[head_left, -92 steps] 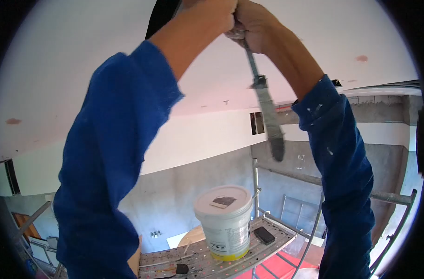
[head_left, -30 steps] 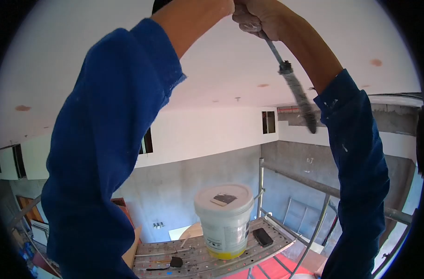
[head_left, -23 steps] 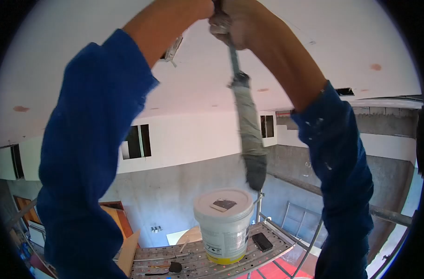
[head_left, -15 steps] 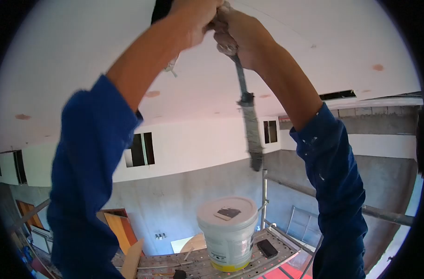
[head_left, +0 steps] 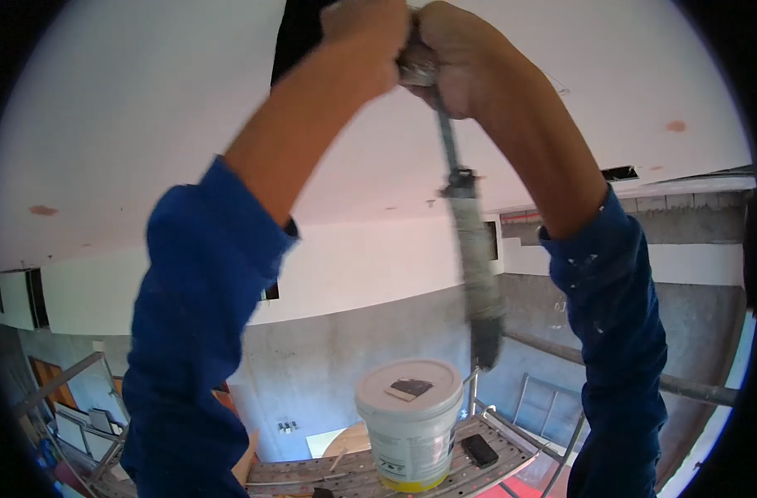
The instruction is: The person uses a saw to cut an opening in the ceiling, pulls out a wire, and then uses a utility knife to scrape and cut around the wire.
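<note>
Both of my hands are raised close together near the white ceiling (head_left: 187, 100). My left hand (head_left: 366, 33) is closed; what its fingers hold, if anything, is hidden. Beside it, my right hand (head_left: 461, 50) is closed around the upper end of a long tool (head_left: 474, 249). This tool hangs down from the hand, with a thin dark shaft above and a thick grey, tape-wrapped-looking lower part ending dark. Its lower end is blurred, and its exact kind does not show. A black shape (head_left: 295, 41) is next to my left forearm.
Below is a perforated scaffold platform (head_left: 295, 477) with metal rails (head_left: 702, 388). On it are a lidded white bucket (head_left: 407, 423), a dark flat piece (head_left: 411, 388) lying on the lid, and a black phone (head_left: 480, 451). A grey wall (head_left: 337, 340) stands beyond.
Both hands and arms have shifted to the right in view. The hanging tool has moved right and now reaches lower. More of the black shape shows at the top.
</note>
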The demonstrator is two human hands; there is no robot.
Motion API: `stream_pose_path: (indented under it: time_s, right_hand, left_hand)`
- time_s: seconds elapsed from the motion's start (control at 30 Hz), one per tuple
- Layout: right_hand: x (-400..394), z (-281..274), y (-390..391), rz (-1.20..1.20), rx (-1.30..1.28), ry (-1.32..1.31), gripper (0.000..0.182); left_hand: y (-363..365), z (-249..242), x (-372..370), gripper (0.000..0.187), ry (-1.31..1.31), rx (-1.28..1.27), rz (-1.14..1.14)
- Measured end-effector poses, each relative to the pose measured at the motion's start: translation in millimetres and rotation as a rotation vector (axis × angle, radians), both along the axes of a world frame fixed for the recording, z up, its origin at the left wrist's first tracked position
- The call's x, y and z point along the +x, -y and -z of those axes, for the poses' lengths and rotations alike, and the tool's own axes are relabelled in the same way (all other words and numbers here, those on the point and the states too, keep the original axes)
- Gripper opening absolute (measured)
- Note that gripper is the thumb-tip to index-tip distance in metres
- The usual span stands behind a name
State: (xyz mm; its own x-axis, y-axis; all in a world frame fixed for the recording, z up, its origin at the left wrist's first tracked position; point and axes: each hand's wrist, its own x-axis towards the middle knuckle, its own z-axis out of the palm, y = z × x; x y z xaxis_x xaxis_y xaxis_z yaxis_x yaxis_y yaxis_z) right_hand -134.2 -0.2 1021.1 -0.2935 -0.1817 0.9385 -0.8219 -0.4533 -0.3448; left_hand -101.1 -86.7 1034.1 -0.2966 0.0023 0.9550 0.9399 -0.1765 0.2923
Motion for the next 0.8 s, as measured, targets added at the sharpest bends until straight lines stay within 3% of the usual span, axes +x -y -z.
stream_pose_path:
  time_s: [0.13,0.17,0.3,0.43,0.53,0.6,0.67,0.73,0.8]
  right_hand:
    - [4.1,-5.4,33.7,-0.282,0.072,-0.173,0.026]
    - [36.9,-6.2,44.7,-0.398,-0.168,0.241,0.027]
    - [1.2,-24.2,-35.4,-0.201,0.268,0.174,0.029]
    - [12.1,-14.9,-55.1,-0.006,0.348,0.062,0.027]
    - [-12.6,-36.3,-49.7,-0.28,0.439,0.066,0.023]
    - [-5.2,-25.5,-14.5,-0.019,0.088,0.08,0.013]
    - [8.1,-18.7,31.9,0.259,-0.263,0.083,0.016]
    - [3.5,-27.9,52.4,1.701,0.117,-0.481,0.015]
    - [-1.9,-44.0,47.9,0.547,-0.032,-0.204,0.015]
  left_hand:
    - [36.6,-36.9,6.1,0.013,0.134,-0.366,-0.178]
    - [38.2,-42.1,8.9,0.016,0.168,-0.472,-0.129]
    - [-8.3,-8.1,19.6,0.026,0.041,-0.019,-0.08]
    - [-33.6,15.9,19.5,0.023,-0.071,0.203,-0.128]
    - [-8.9,-18.9,15.7,0.02,0.082,-0.007,-0.124]
    - [23.4,-46.5,-0.6,0.018,0.12,-0.208,-0.042]
    - [27.9,-50.3,-1.4,0.016,0.129,-0.294,0.011]
    - [19.4,-48.5,7.6,0.015,0.11,-0.287,0.004]
    - [20.7,-46.7,10.4,0.014,0.097,-0.262,0.004]
